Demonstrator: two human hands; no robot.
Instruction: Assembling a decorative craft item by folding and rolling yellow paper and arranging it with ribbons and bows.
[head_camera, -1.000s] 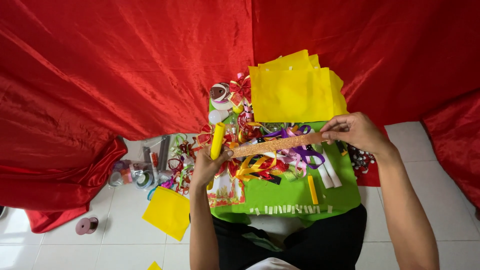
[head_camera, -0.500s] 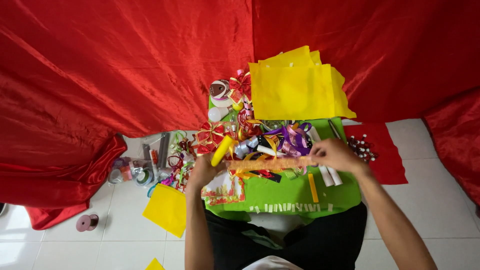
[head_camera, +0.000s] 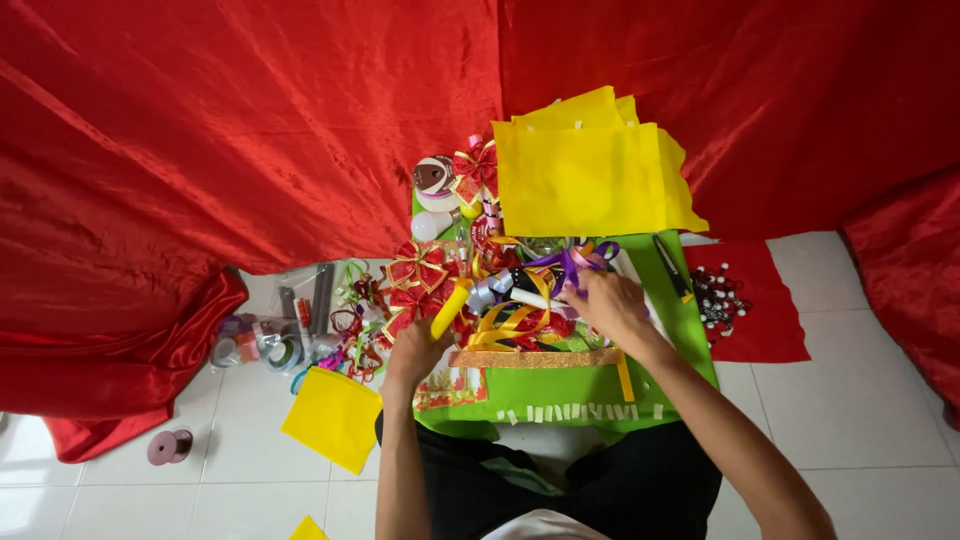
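Observation:
My left hand (head_camera: 413, 350) grips a yellow stick-shaped tool (head_camera: 449, 306) that points up and to the right, at the left edge of a green felt sheet (head_camera: 676, 330). My right hand (head_camera: 606, 302) reaches into a heap of ribbons on the sheet, with its fingertips pinched on a purple ribbon (head_camera: 572, 262). A gold glitter strip (head_camera: 535, 358) lies flat across the green sheet just below both hands, and neither hand touches it. Red and gold bows (head_camera: 418, 266) lie next to the tool.
Yellow felt sheets (head_camera: 585, 175) lie at the far end of the green sheet. A red felt piece with beads (head_camera: 745, 312) is on the right. Ribbon spools (head_camera: 255, 345), a yellow square (head_camera: 335, 415) and a pink spool (head_camera: 165, 447) lie on the white tiles. Red satin cloth (head_camera: 200, 150) hangs behind.
My right hand let go of the gold glitter strip, which now lies flat on the green sheet. That hand moved left into the ribbon heap. My left hand stayed put with the yellow tool.

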